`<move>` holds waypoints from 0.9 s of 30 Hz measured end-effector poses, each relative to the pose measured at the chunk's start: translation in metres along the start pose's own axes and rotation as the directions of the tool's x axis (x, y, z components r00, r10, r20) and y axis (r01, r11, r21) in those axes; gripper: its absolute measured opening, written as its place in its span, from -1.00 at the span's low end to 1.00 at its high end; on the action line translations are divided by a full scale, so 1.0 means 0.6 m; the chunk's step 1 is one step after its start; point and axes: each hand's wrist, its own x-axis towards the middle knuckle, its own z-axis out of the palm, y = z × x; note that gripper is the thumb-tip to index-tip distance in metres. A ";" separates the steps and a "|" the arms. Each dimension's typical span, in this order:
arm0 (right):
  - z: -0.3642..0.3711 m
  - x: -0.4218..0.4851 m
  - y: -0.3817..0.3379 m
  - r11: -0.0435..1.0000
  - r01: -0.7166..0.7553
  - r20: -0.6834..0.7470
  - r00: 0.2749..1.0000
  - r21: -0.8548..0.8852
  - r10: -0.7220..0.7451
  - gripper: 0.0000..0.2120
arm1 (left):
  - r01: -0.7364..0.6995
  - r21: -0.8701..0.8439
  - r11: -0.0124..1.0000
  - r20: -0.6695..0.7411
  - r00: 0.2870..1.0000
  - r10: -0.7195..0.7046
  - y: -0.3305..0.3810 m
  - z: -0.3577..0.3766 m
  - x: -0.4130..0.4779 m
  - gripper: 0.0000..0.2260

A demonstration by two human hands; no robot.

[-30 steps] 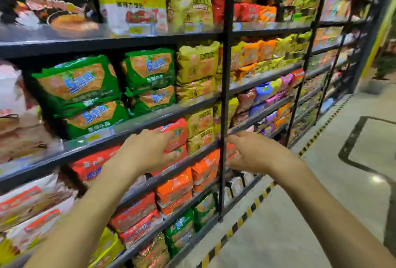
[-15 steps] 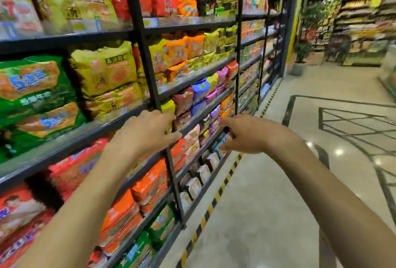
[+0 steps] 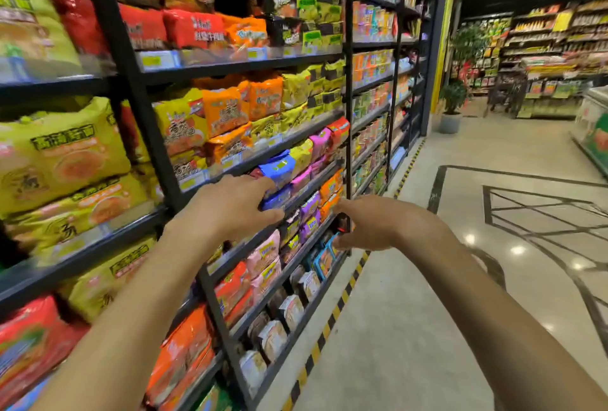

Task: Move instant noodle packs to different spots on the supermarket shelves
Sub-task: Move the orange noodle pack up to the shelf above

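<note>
Nearest, two bare forearms reach in from six o'clock. The left hand (image 3: 230, 206) is spread against the shelves (image 3: 237, 66), fingers above and thumb below the front of the lower blue noodle pack (image 3: 275, 201). I cannot tell whether it truly grips the pack or only touches it. The upper blue noodle pack (image 3: 279, 165) lies on top, at one o'clock of that hand, so there are two blue ones in the stack. The right hand (image 3: 378, 223) hangs at three o'clock of the left, fingers loosely curled with nothing visible in them, their tips just beside the middle post (image 3: 348, 114). Three black posts divide the shelving: the near post (image 3: 141, 114) at ten o'clock of the left hand, the middle one, and the far post (image 3: 398, 81) beyond it. Big yellow packs (image 3: 62, 154) fill the bay at nine o'clock, and orange packs (image 3: 223, 111) sit at twelve. Pale tubs (image 3: 289, 312) line the low shelf at six. A yellow-and-black strip (image 3: 329, 321) runs along the shelf foot on the glossy floor (image 3: 427, 312). Far off at two o'clock stand one potted plant (image 3: 454, 98) and more stocked racks (image 3: 543, 48).
</note>
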 end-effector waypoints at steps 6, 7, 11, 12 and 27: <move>0.002 0.091 0.094 0.997 0.046 0.033 0.998 0.061 -0.048 -0.36 | 0.033 0.031 0.999 0.036 0.999 -0.035 0.039 0.025 0.114 -0.50; 0.003 0.105 0.112 0.996 0.055 0.036 0.998 0.065 -0.057 -0.35 | 0.038 0.036 0.999 0.040 0.998 -0.040 0.049 0.028 0.133 -0.49; 0.001 0.166 0.189 0.994 0.095 0.042 0.994 0.055 -0.097 -0.33 | 0.058 0.024 0.998 0.049 0.997 -0.059 0.093 0.042 0.212 -0.46; 0.000 0.182 0.210 0.993 0.108 0.041 0.993 0.049 -0.110 -0.33 | 0.077 0.016 0.997 0.053 0.996 -0.078 0.106 0.047 0.233 -0.45; 0.016 0.400 0.521 0.951 0.309 0.074 0.948 0.033 -0.310 -0.41 | 0.355 -0.121 0.927 0.018 0.935 -0.355 0.270 0.137 0.465 -0.46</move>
